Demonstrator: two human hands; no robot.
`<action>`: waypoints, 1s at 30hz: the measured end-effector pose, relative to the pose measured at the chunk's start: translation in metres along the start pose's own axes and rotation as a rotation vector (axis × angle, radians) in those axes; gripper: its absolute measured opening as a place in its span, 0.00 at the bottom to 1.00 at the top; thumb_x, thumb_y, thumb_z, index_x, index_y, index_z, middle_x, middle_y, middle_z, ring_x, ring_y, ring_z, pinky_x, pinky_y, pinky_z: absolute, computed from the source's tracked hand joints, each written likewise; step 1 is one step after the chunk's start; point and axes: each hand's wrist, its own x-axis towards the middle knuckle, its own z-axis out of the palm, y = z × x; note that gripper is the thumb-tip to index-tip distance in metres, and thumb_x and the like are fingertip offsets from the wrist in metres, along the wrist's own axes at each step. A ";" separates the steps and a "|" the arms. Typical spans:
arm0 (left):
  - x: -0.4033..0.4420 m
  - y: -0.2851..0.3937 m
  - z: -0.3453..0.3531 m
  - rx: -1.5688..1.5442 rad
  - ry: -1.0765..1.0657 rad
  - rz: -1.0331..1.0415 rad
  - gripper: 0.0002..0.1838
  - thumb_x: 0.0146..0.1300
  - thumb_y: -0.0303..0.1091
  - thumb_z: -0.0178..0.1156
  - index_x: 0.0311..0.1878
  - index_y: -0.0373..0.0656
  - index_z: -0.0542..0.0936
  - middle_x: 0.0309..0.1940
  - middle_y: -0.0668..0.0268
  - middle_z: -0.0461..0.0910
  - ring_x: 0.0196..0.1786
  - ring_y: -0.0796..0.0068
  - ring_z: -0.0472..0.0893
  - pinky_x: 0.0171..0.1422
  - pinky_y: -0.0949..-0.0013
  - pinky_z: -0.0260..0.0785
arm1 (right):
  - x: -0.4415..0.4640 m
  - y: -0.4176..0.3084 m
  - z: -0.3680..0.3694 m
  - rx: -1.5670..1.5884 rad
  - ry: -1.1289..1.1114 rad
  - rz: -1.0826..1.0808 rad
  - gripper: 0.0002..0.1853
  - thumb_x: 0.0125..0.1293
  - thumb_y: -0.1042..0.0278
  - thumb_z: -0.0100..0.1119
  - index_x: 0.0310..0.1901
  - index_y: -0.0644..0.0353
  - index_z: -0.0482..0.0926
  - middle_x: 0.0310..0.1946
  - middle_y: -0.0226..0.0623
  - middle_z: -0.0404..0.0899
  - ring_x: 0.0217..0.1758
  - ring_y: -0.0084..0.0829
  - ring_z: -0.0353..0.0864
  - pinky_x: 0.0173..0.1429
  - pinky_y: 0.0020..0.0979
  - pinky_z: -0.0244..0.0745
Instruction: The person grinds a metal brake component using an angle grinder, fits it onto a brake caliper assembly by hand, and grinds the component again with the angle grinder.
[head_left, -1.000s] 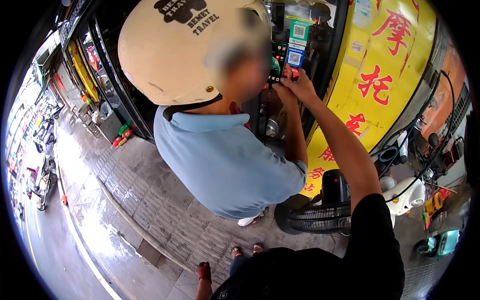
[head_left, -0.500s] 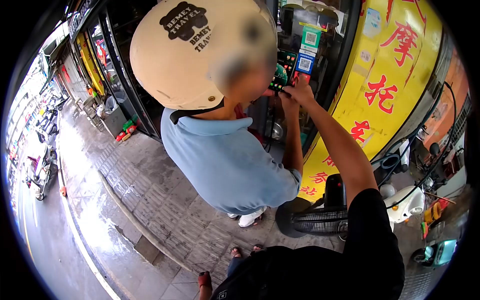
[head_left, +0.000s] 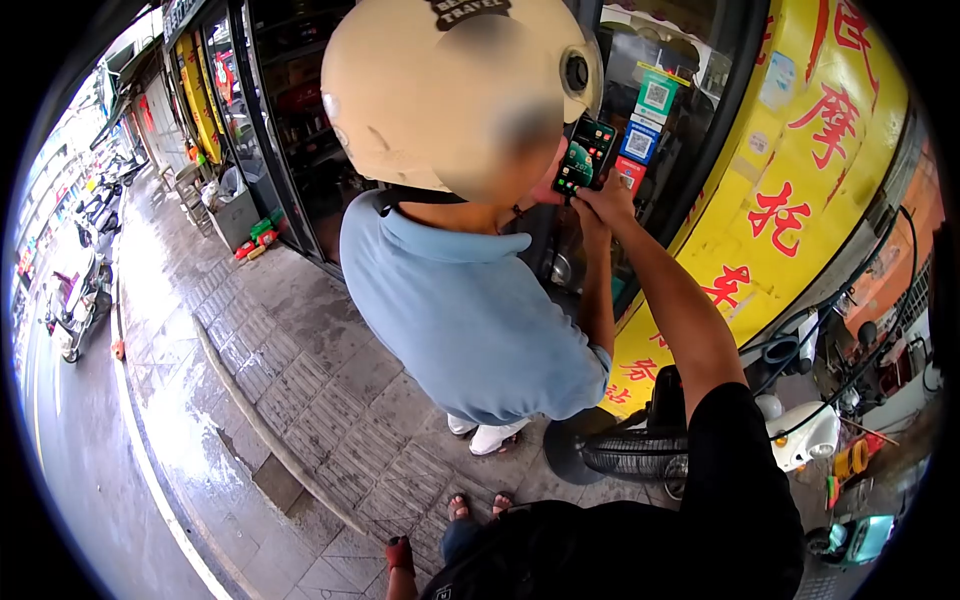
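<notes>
My right hand (head_left: pixel 612 203) is at the lower right edge of a phone (head_left: pixel 584 158) with a lit screen, its fingers bent and close together. It overlaps the hand of a person in a blue shirt (head_left: pixel 460 310) and a cream helmet (head_left: pixel 440 95); whether it grips the phone or that hand is unclear. The person's other hand (head_left: pixel 548 180) is at the phone's left edge, partly hidden by their head. Low in the view, my left hand (head_left: pixel 399 553) hangs near my feet, dark reddish and small, its fingers indistinct.
Behind the phone, QR code cards (head_left: pixel 640 141) are stuck to a glass door. A yellow sign (head_left: pixel 770 190) with red characters stands at right, above a black fan (head_left: pixel 635 453). A white scooter (head_left: pixel 805 436) is beyond. Parked scooters (head_left: pixel 80 300) line the road at left.
The view has shifted, so the person and phone appear farther right and more of the phone shows. My right hand's extended finger has drawn back from the screen to the phone's lower edge.
</notes>
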 end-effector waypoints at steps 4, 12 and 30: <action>-0.010 -0.009 -0.009 -0.080 -0.055 -0.044 0.07 0.62 0.37 0.54 0.30 0.49 0.77 0.15 0.72 0.70 0.13 0.77 0.68 0.16 0.71 0.59 | 0.004 0.004 0.012 -0.002 0.020 0.009 0.38 0.42 0.47 0.72 0.51 0.61 0.68 0.51 0.47 0.73 0.54 0.51 0.73 0.55 0.46 0.72; -0.007 -0.020 -0.006 -0.117 0.105 -0.070 0.13 0.58 0.37 0.55 0.37 0.37 0.80 0.26 0.64 0.79 0.30 0.70 0.75 0.35 0.64 0.68 | 0.004 0.006 0.026 -0.093 0.158 0.020 0.36 0.43 0.46 0.72 0.50 0.58 0.69 0.50 0.44 0.74 0.55 0.51 0.73 0.55 0.47 0.73; -0.017 -0.029 -0.020 -0.232 -0.100 -0.148 0.08 0.59 0.36 0.55 0.25 0.48 0.74 0.11 0.73 0.66 0.12 0.80 0.64 0.15 0.71 0.54 | 0.048 0.057 0.035 0.178 0.041 -0.057 0.29 0.50 0.51 0.64 0.49 0.62 0.70 0.43 0.50 0.78 0.47 0.49 0.79 0.51 0.43 0.74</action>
